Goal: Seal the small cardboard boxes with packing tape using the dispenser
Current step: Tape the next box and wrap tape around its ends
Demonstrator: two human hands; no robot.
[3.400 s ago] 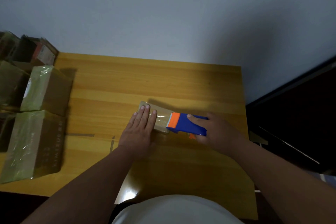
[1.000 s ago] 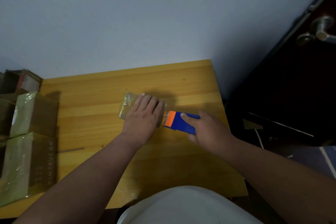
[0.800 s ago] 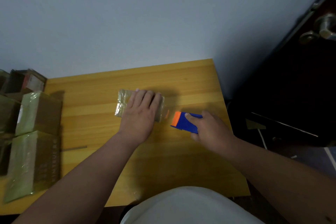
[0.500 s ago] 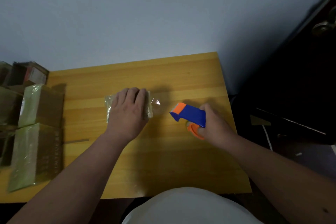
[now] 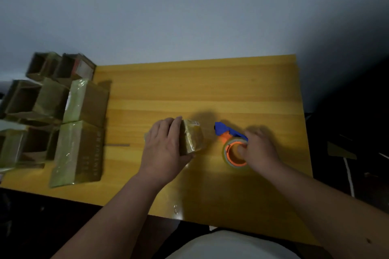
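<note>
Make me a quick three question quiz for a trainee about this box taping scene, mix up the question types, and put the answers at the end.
1. True or false: the left hand grips the small box.
2. Multiple choice: the tape dispenser lies (A) left of the small box, (B) right of it, (C) on top of it.
3. Fill in: the stacked boxes stand at the table's ____ edge.

Key: 1 true. 2 B, under the right hand, whose fingers reach into the tape roll. 3 left.
</note>
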